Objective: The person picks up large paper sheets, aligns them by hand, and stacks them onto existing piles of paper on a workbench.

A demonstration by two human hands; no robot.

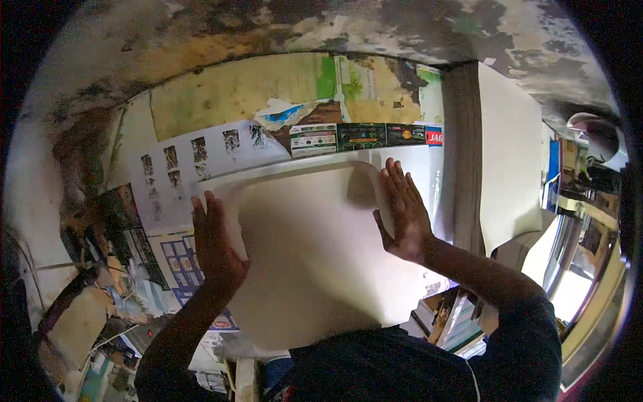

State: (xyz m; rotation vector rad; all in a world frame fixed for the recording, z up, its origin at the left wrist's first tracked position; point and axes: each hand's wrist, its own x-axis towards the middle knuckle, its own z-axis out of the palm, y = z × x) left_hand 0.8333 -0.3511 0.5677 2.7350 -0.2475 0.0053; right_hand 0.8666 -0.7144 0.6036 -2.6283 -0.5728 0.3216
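Your two hands are set wide apart, one at each side of a large, plain off-white sheet with rounded corners [315,254] (one sheet or several, can't tell). It sits mid-scene, right in front of you, its near edge close to your dark cloth shirt [402,365]. Your left hand [218,241] is at its left edge, fingers straight and together. Your right hand [405,218] is at its right edge, fingers straight, thumb spread inward. Neither hand is curled into a fist.

Beyond the far edge: a narrow printed paper strip in dark and green tones [362,136], plus, far left, a white paper with dark rectangular patches [214,151]. A blue-and-white printed paper with boxes [179,261] lies just left, partly behind your left hand. To the right, past your right hand, stands a tall stack of layered off-white sheets [462,154].
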